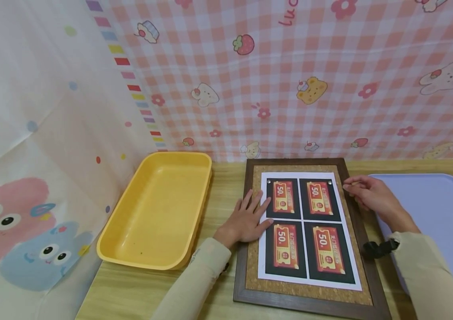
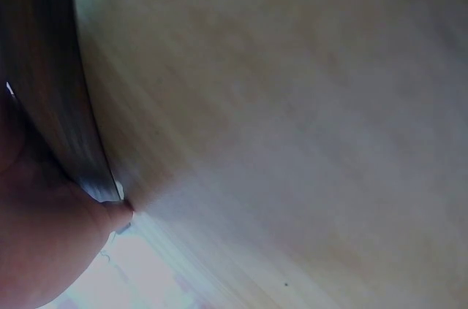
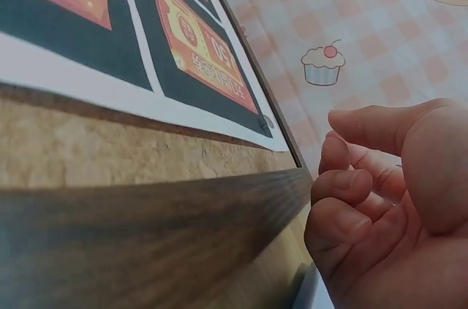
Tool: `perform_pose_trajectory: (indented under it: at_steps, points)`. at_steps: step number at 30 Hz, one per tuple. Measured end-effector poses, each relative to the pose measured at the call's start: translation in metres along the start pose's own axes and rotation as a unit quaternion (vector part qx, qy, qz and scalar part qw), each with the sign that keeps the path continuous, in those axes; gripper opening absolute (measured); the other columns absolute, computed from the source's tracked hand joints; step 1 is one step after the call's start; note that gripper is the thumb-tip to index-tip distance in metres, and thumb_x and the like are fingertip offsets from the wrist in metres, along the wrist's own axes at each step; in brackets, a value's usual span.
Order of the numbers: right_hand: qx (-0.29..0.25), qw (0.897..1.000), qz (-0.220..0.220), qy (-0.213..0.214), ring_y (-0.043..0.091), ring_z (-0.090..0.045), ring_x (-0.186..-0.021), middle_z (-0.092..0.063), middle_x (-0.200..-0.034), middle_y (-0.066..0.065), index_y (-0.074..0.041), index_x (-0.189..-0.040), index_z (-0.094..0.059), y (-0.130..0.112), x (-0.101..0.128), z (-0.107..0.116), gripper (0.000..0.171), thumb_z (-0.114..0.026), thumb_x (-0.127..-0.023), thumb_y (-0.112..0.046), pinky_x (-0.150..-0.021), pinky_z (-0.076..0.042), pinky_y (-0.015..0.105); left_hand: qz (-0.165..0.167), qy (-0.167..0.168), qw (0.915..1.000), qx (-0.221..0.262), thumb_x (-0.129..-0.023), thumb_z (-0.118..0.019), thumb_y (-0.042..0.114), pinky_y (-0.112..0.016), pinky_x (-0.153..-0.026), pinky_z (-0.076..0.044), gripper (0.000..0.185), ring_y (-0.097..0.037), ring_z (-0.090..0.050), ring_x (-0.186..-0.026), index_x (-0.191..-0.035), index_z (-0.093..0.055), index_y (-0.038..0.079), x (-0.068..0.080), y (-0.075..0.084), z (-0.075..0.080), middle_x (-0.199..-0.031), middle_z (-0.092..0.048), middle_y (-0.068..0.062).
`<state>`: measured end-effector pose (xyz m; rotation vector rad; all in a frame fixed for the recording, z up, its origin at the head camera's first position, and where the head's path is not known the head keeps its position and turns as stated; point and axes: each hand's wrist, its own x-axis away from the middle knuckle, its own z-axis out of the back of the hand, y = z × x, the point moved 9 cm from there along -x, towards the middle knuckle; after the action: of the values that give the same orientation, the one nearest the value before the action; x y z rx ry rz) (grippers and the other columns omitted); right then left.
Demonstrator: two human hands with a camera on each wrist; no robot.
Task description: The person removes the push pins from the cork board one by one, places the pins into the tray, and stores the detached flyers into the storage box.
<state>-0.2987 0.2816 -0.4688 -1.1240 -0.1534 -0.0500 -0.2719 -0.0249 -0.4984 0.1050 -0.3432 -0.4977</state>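
Note:
A cork board in a dark wooden frame [image 1: 310,306] lies on the table. A white sheet [image 1: 302,220] with four red coupons on black is fixed to it by a small pin at the top left [image 1: 268,181] and one at the top right [image 1: 330,182]. My left hand [image 1: 246,218] lies flat, fingers straight, on the sheet's left edge and the cork. My right hand [image 1: 366,193] hovers by the frame's upper right side. In the right wrist view its fingers [image 3: 365,192] are curled with nothing seen in them, beside the frame [image 3: 146,243]. The left wrist view is blurred, showing only frame [image 2: 51,90] and tabletop [image 2: 292,104].
An empty yellow tray [image 1: 158,209] stands left of the board. A flat lilac tray [image 1: 442,213] lies on the right, under my right forearm. Patterned cloth hangs behind and on the left. The wooden table [image 1: 130,289] runs to its front edge.

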Motion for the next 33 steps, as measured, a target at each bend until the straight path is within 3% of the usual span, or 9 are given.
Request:
perform_pose_trajectory:
  at_steps: [5,16,27,33]
  points:
    - [0.014,1.000,-0.020,0.008,0.008,-0.044,-0.055,-0.056,-0.078,-0.004,0.002,-0.129,-0.052,0.002,-0.005,-0.003,0.047,-0.054,-0.102,-0.037,-0.048,-0.041,0.028,0.000,-0.002,1.0000,0.000,-0.103,-0.023,0.060,-0.051,-0.123,-0.004,0.069,-0.025,0.018,-0.152,-0.160,-0.002,0.030,-0.001,0.000,-0.002,-0.168,0.009,0.001]
    - [0.050,0.997,-0.056,0.036,0.019,-0.051,-0.080,-0.057,-0.108,0.012,-0.004,-0.131,-0.055,0.004,-0.013,-0.011,0.048,-0.050,-0.102,-0.043,-0.059,-0.045,0.027,-0.002,0.004,1.0000,-0.002,-0.103,-0.023,0.061,-0.051,-0.123,-0.005,0.068,-0.024,0.017,-0.152,-0.160,-0.003,0.030,-0.001,0.002,-0.001,-0.168,0.008,0.002]
    - [0.051,0.996,-0.032,0.058,0.018,-0.049,-0.075,-0.056,-0.100,0.013,-0.002,-0.130,-0.057,0.002,-0.018,-0.014,0.045,-0.052,-0.102,-0.038,-0.058,-0.042,0.027,-0.002,0.005,1.0000,0.002,-0.103,-0.024,0.060,-0.050,-0.123,-0.006,0.068,-0.024,0.015,-0.153,-0.161,-0.005,0.030,0.000,0.002,0.001,-0.168,0.007,0.002]
    - [0.038,0.997,-0.039,0.060,0.030,-0.051,-0.099,-0.055,-0.122,0.022,0.000,-0.130,-0.056,0.003,-0.022,-0.022,0.043,-0.050,-0.103,-0.033,-0.074,-0.040,0.030,0.002,0.000,1.0000,0.009,-0.103,-0.024,0.060,-0.050,-0.123,-0.003,0.068,-0.023,0.019,-0.152,-0.160,-0.003,0.030,-0.002,-0.002,-0.002,-0.167,0.010,0.003]
